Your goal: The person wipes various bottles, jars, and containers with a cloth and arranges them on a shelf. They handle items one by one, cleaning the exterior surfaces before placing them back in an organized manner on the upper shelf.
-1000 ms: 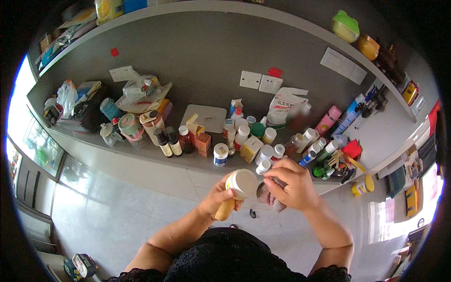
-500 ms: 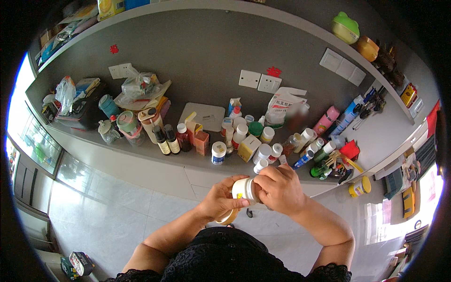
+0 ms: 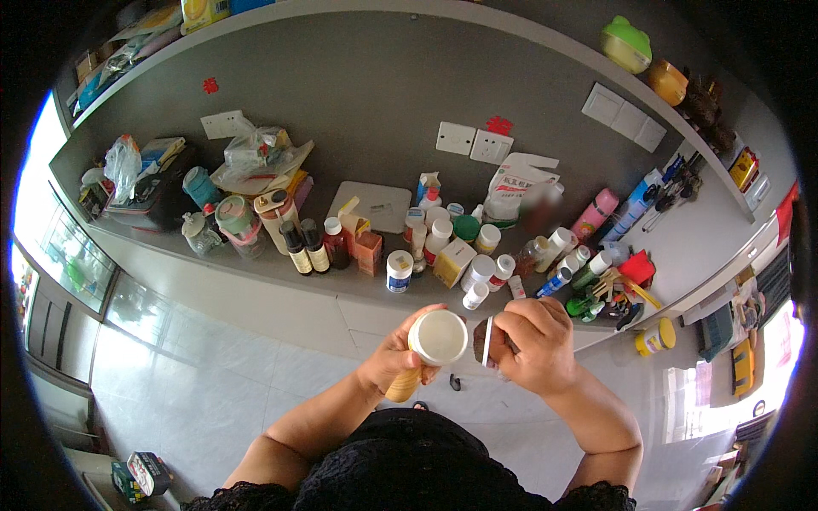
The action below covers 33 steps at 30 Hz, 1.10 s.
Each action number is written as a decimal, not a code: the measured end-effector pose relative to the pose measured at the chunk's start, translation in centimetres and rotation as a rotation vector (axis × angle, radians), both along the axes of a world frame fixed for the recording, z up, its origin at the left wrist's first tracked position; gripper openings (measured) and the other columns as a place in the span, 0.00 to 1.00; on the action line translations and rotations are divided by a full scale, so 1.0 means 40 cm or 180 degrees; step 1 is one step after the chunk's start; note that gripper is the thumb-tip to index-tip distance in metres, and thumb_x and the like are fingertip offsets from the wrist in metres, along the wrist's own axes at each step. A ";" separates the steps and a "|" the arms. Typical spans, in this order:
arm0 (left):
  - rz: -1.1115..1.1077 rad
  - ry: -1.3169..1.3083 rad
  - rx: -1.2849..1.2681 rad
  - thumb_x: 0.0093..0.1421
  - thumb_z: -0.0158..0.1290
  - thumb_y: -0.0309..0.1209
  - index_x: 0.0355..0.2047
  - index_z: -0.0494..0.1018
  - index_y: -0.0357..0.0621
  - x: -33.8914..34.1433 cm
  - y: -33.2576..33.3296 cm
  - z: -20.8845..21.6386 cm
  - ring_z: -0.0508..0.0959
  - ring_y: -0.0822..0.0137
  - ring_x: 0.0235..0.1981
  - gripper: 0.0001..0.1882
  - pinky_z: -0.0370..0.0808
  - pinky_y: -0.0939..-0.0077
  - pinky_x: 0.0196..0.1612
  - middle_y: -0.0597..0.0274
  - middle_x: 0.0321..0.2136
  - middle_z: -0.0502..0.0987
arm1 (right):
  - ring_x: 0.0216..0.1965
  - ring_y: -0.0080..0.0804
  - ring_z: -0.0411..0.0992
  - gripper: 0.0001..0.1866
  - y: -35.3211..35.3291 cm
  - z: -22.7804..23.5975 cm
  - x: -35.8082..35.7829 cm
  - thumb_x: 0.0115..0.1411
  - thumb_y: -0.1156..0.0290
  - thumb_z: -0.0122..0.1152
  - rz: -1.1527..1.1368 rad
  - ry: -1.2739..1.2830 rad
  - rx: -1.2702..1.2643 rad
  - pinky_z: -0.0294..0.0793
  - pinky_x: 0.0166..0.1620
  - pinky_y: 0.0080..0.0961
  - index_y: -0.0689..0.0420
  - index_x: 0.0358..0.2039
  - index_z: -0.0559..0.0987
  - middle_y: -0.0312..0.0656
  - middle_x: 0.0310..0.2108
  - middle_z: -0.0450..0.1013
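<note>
My left hand (image 3: 390,362) is closed around a white jar (image 3: 440,337), its round mouth uncovered and tilted up toward me. A rounded, wood-coloured piece (image 3: 403,386) shows under the same hand, below the jar; what it is I cannot make out. To the right, a little apart from the jar, my right hand (image 3: 538,342) grips a lid (image 3: 485,341) with a white rim, seen edge-on. Both hands are held in front of the shelf's near edge. Just beyond them stand a small white bottle (image 3: 475,295) and a white jar with a blue label (image 3: 399,272).
A grey shelf (image 3: 358,296) carries several bottles, a yellow box (image 3: 454,262), dark-capped bottles (image 3: 305,248), a tumbler (image 3: 274,220) and a white bag (image 3: 516,189). A pink flask (image 3: 594,214) stands at right. A yellow bucket (image 3: 655,337) sits on the tiled floor (image 3: 230,375).
The lid has come off the jar. My right hand has moved right with it, and my left hand has tipped the jar so its open mouth shows.
</note>
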<state>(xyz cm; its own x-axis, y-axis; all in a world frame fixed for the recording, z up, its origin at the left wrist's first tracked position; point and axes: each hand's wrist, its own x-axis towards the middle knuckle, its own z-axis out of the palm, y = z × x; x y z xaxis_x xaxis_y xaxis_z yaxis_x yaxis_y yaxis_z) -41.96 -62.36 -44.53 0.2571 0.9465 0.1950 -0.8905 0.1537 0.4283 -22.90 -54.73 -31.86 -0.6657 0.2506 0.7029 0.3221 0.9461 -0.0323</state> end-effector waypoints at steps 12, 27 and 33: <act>0.0537 0.0845 0.0347 0.46 0.67 0.23 0.63 0.57 0.45 0.028 -0.004 0.003 0.74 0.66 0.47 0.45 0.77 0.73 0.43 0.55 0.58 0.65 | 0.23 0.36 0.68 0.14 -0.024 0.000 0.019 0.36 0.78 0.66 -0.0068 -0.0385 -0.0010 0.67 0.30 0.31 0.54 0.27 0.76 0.36 0.28 0.69; 0.0810 0.2158 0.0550 0.45 0.67 0.20 0.61 0.59 0.36 0.038 -0.016 0.047 0.70 0.66 0.54 0.43 0.70 0.68 0.56 0.56 0.55 0.68 | 0.23 0.26 0.67 0.12 -0.031 -0.049 0.018 0.38 0.69 0.64 -0.0290 -0.0949 0.0563 0.62 0.33 0.28 0.51 0.24 0.71 0.33 0.26 0.61; 0.0933 0.2279 0.0594 0.48 0.65 0.18 0.62 0.57 0.39 0.049 -0.008 0.046 0.74 0.70 0.47 0.42 0.77 0.72 0.47 0.57 0.49 0.72 | 0.25 0.28 0.69 0.14 -0.036 -0.057 0.022 0.37 0.71 0.65 -0.0405 -0.0943 0.0484 0.65 0.34 0.29 0.53 0.27 0.74 0.33 0.28 0.64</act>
<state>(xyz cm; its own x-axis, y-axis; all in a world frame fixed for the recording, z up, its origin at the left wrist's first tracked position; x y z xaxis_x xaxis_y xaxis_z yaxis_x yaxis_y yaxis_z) -39.98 -62.67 -42.70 0.1255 0.9630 0.2386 -0.3822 -0.1750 0.9074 -22.02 -56.19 -34.15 -0.8164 0.2520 0.5196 0.4120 0.8846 0.2184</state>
